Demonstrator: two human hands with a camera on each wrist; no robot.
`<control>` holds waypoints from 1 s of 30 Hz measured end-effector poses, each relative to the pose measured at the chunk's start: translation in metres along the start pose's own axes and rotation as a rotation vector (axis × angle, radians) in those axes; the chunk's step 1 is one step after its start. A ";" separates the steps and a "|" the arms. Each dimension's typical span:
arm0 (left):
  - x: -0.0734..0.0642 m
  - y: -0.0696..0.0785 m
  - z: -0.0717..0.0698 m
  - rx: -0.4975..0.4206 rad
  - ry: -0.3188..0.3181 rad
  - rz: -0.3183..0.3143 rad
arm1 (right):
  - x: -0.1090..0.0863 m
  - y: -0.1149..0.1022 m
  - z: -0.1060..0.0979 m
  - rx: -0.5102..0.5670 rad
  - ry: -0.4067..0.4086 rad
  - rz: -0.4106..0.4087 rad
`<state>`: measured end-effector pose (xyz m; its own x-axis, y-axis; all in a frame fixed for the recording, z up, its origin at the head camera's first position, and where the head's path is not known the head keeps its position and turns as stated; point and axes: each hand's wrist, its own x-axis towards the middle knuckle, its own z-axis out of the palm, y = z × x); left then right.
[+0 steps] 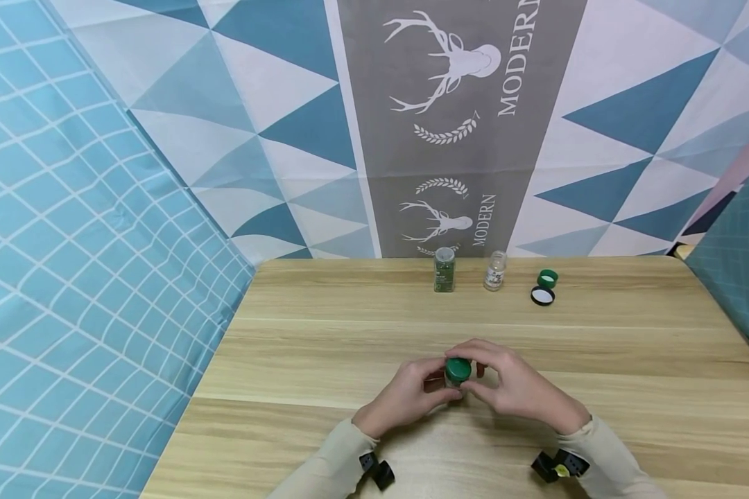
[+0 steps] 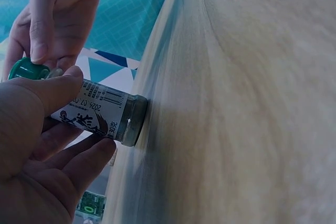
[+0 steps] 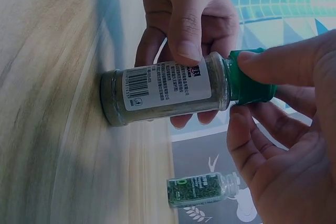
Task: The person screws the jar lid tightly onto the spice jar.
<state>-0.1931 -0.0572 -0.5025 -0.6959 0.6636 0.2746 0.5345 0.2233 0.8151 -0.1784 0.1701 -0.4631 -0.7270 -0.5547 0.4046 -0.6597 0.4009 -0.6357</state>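
Observation:
A glass spice jar [image 3: 118,98] with a white printed label stands upright on the wooden table in front of the person, powder showing through its glass. The left hand [image 1: 406,391] grips its body, thumb on one side and fingers on the other. At the jar's mouth is a green cap [image 1: 458,368], pinched between thumb and fingers of the right hand [image 1: 508,384]. A short stretch of clear glass neck shows below the cap in the right wrist view. The left wrist view shows the label [image 2: 92,106] and the jar's base against the tabletop.
Along the table's [image 1: 324,333] back edge stand an uncapped jar of green dried herbs [image 1: 444,275] and a clear glass jar [image 1: 494,272] with a label. To their right lie a loose green cap [image 1: 547,278] and a black cap [image 1: 542,296]. Patterned cloth hangs behind.

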 end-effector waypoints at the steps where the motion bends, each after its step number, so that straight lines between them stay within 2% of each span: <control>1: 0.000 0.000 0.000 0.000 0.001 -0.001 | 0.000 0.000 0.000 0.007 0.001 -0.001; 16: 0.001 0.001 0.000 -0.008 0.012 -0.010 | 0.000 0.001 0.000 0.037 0.017 0.033; 20: 0.000 0.003 -0.002 0.037 0.003 0.001 | 0.000 0.001 0.000 0.056 0.011 0.043; 26: 0.000 0.004 -0.006 0.170 0.011 0.026 | 0.000 0.001 -0.002 0.058 0.003 0.044; 30: 0.000 0.003 -0.007 0.186 0.015 0.037 | 0.000 0.001 -0.003 0.057 0.000 0.051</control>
<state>-0.1946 -0.0614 -0.4966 -0.6802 0.6636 0.3113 0.6384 0.3276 0.6965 -0.1795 0.1727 -0.4620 -0.7595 -0.5348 0.3704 -0.6097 0.3867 -0.6919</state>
